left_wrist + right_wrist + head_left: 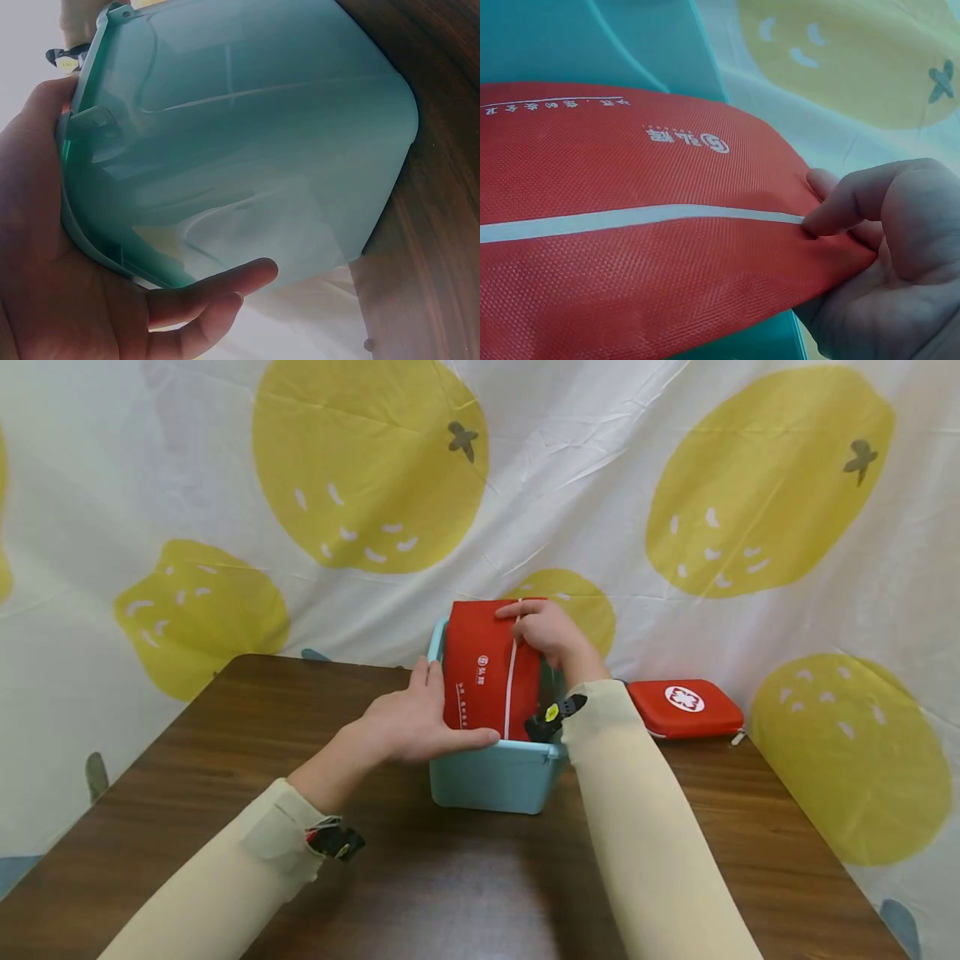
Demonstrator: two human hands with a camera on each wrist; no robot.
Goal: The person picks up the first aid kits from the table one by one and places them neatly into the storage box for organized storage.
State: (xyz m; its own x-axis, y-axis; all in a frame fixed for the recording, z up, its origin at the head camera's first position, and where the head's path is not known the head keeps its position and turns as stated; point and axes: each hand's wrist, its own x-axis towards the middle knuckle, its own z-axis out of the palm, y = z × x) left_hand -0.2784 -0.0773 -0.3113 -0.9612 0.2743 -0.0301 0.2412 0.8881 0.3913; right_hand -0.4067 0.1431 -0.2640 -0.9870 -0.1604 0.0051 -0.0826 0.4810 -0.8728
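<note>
I see the red fabric pouch [480, 631] in the light-blue plastic bin [491, 781], leaning with its far end raised above the bin's rim and its near end tucked just inside the bin's near rim; its long axis runs from the bin's near rim to its far end, with a white stripe [512, 685] along that length; the printed face points up toward my head view, its white logo [482, 660] left of the stripe.

My right hand [543, 628] pinches the pouch's far end beside the stripe, above the bin; my left hand [408, 718] is spread wide at the bin's near left corner, fingers fairly straight along the outside and thumb laid along the near rim.

Right of the bin lies a red zippered case [686, 720] with a white round emblem, its long axis running left to right; both rest on the wood-grain table [450, 893]; behind the bin hangs a lemon-print curtain [555, 485].
</note>
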